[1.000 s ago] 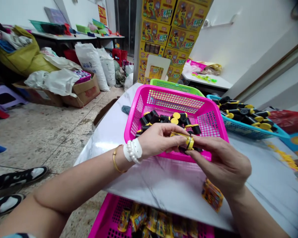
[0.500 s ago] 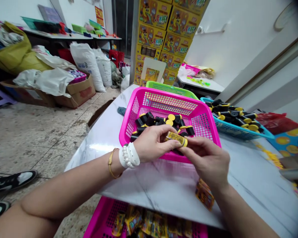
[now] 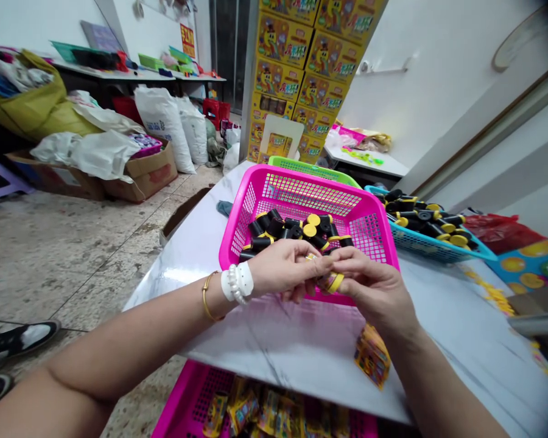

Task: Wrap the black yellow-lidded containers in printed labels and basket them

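Head: pink basket [image 3: 231, 237], green basket [image 3: 311, 167] behind, blue basket [image 3: 432, 243] beside.

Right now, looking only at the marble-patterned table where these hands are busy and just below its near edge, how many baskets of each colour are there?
Pink: 2 (upper basket, lower basket)
Green: 1 (green basket, partly hidden)
Blue: 1 (blue basket)
Total: 4

Held tube [image 3: 335, 282]: cap end yellow. Loose cylinders [image 3: 275, 226] black, yellow-capped. Mesh basket [image 3: 311, 193] hot pink; rear basket [image 3: 315, 168] lime; side basket [image 3: 413, 239] sky blue. Tabletop [image 3: 256, 340] white, grey marble veining. Printed packet [image 3: 372, 358] orange-yellow, multicoloured.
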Tool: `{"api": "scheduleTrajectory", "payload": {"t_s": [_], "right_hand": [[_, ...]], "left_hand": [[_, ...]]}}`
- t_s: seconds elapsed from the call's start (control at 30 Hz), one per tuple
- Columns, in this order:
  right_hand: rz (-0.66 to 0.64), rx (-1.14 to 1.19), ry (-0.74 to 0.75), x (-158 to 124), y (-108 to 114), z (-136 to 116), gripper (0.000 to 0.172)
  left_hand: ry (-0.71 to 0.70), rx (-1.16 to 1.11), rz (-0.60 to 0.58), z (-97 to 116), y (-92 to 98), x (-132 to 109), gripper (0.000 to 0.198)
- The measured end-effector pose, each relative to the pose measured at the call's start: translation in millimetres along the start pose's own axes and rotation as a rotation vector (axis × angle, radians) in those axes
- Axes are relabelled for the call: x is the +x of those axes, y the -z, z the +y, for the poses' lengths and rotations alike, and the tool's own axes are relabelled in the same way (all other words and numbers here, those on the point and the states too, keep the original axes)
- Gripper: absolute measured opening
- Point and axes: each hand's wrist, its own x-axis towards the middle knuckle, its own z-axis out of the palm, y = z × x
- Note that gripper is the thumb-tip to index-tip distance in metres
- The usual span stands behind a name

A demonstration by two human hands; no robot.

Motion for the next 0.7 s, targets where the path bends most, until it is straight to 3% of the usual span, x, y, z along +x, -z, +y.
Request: {"api": "scheduleTrajectory", "payload": {"t_s": [0.13,0.23,0.33,0.4,0.53,0.7], "right_hand": [[0.137,0.054,0.091,-2.5,-4.9,2.8,0.015],[0.138,0.015,0.045,-3.4,-6.0,1.2,0.015],[0.07,-0.037,0.018,-5.8,-6.9,-0.7,0.02],[0.068,-0.021,0.057,-7.2,-7.6,-0.7,0.015],[0.113,-0.033,0.129,-6.2,-5.0,1.2,0.008],[0.028,-0.265,0.23,-4.7,0.8,0.7,0.043]], "left_hand": [[-0.053,-0.119,-0.076,-0.9,3.1,0.8,0.038],[-0.037,-0.141,-0.055,-1.8,5.0,2.3,0.031],[-0.008,-0.217,-0.097,-2.3,4.7,2.5,0.042],[0.009,-0.256,-0.133,-1.9,3.8,1.9,0.049],[0.065,-0.246,-0.086,-2.1,2.5,1.3,0.053],[0.116,-0.229,-0.046,-4.8,-0.4,3.1,0.058]]}}
